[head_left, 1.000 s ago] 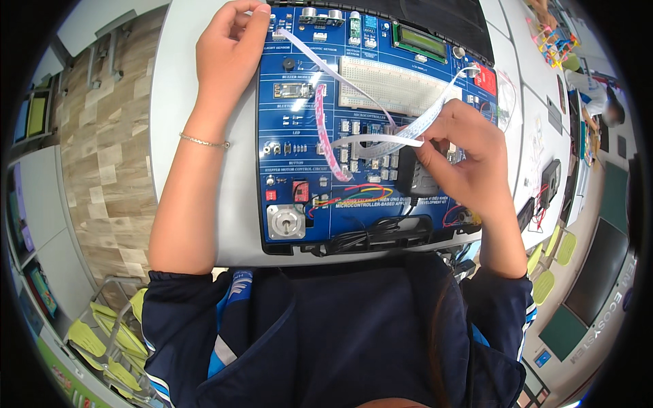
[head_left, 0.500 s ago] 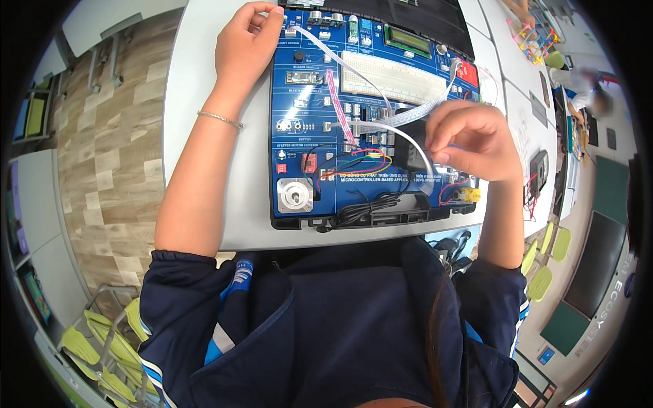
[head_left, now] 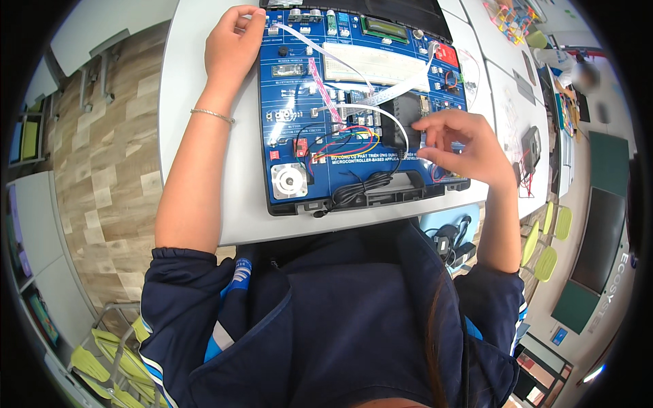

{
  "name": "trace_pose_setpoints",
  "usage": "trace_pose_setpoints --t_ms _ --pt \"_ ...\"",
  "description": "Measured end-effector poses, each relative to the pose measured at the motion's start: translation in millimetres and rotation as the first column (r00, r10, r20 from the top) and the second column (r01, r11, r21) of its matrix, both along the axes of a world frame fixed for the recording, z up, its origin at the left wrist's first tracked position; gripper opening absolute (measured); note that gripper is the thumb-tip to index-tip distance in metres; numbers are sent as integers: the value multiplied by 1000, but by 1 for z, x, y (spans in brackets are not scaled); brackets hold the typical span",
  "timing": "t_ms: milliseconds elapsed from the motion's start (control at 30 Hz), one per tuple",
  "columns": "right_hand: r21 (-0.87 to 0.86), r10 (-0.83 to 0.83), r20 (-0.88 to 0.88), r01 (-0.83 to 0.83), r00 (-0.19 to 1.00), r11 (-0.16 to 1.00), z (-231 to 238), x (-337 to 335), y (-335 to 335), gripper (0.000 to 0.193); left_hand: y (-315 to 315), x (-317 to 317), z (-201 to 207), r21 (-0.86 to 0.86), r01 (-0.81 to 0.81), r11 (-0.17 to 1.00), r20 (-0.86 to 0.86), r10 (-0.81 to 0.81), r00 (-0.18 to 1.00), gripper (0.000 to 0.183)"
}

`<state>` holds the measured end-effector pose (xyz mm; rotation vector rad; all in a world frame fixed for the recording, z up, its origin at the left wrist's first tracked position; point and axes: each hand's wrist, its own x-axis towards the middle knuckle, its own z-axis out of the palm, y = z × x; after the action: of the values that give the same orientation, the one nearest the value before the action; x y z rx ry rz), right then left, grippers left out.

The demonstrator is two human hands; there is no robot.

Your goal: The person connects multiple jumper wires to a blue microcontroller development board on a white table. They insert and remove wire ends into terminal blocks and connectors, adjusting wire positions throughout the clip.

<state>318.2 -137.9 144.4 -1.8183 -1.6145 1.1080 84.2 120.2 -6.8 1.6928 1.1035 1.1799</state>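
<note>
A blue electronics training board (head_left: 354, 180) lies in a black case on the table, with modules, wires and a white breadboard (head_left: 374, 66). My left hand (head_left: 235, 47) is at the board's upper left edge, fingers curled and fingertips against the rim. What they may hold is hidden. My right hand (head_left: 462, 143) hovers over the board's right side, thumb and forefinger apart with nothing between them. Close to its fingertips are a black box-shaped module (head_left: 401, 115) and a white cable (head_left: 381, 111) that arcs across the board. Another white ribbon cable (head_left: 326, 52) runs from the upper left corner toward the middle.
A coil of black cable (head_left: 360, 190) lies at the case's front handle. The open black lid (head_left: 408, 17) stands behind the board. Right of the case, a black part with red wires (head_left: 530, 156) rests on the white table (head_left: 248, 224).
My right thumb and forefinger, close together near the white cable before, are now apart. In the picture, the board has shifted left and slightly up. My left hand stays at the board's edge.
</note>
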Motion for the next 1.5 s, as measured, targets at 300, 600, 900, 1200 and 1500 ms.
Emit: trace_pose_setpoints --t_ms 300,600,900,1200,1500 --pt "89 140 -22 -138 990 986 -12 -11 -5 9 4 0 -5 26 25 999 11 -26 1000 25" --pt "-263 -113 -715 -116 690 958 -26 -24 -15 15 5 -1 -6 17 37 999 31 -37 999 25" --pt "-291 -266 -954 -213 137 933 -28 -42 -17 21 6 -1 -6 10 21 1000 20 -22 1000 25" --pt "-37 6 -934 -112 358 993 -39 -47 -16 21 4 -2 -4 16 5 1000 -16 -5 1000 26" --pt "273 226 -534 -87 815 958 -46 -56 -3 8 5 -1 -5 35 22 999 13 -23 1000 27"
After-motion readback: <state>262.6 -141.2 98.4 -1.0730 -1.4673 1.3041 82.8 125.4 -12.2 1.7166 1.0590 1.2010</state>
